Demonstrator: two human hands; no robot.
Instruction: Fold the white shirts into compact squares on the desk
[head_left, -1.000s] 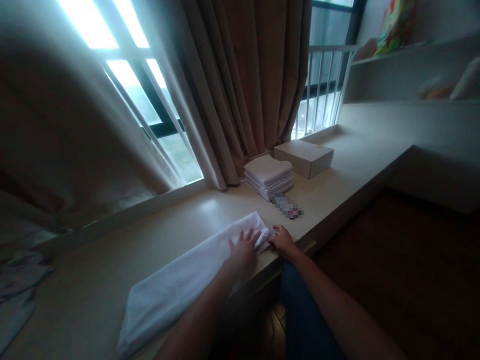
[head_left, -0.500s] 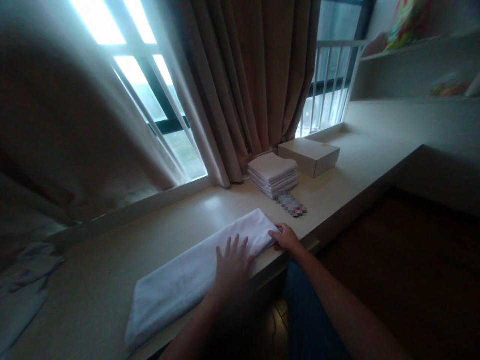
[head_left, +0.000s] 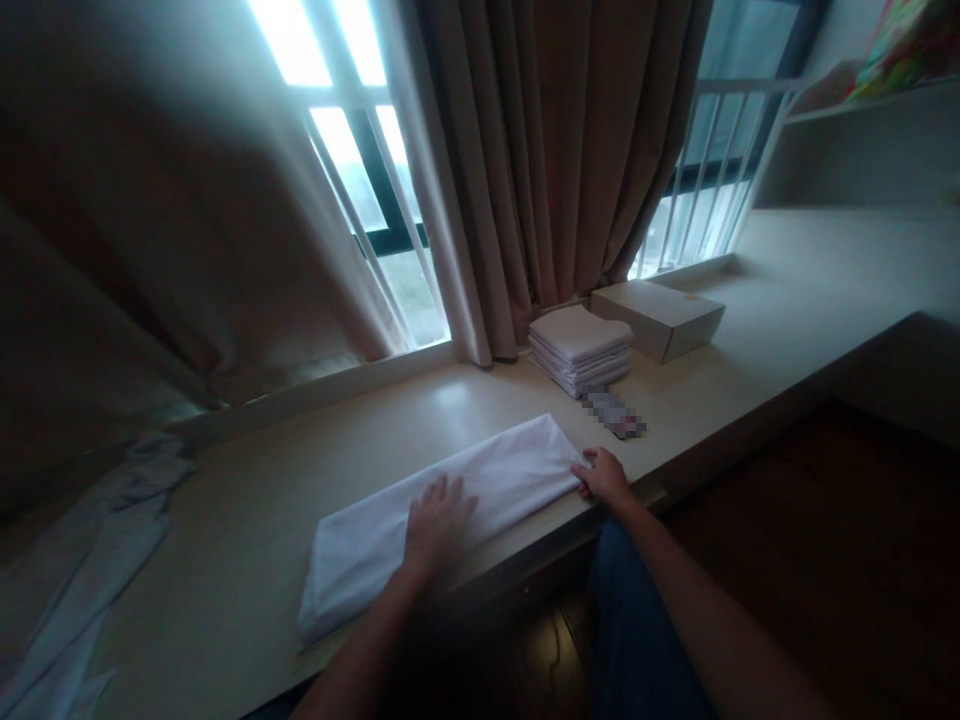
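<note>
A long folded white cloth [head_left: 495,473] lies lengthwise near the front edge of the ledge. My left hand [head_left: 437,520] rests on its middle, palm down with the fingers stretched out, slightly blurred. At the cloth's right end, my right hand [head_left: 606,478] pinches the near corner between thumb and fingers. Beyond that end sits a neat stack of folded white cloths [head_left: 579,345]. A small flat object, blurred out by pixels [head_left: 615,412], lies in front of the stack.
A white box [head_left: 656,315] stands behind the stack, by the curtain [head_left: 555,150]. Crumpled pale fabric [head_left: 124,530] lies at the far left of the ledge [head_left: 247,500]. Shelves [head_left: 862,105] are at the upper right. The ledge drops off to a dark floor on the near side.
My left hand has slid left along the cloth, from nearer its right end to about its middle. My right hand stays at the corner. The camera view has turned slightly left.
</note>
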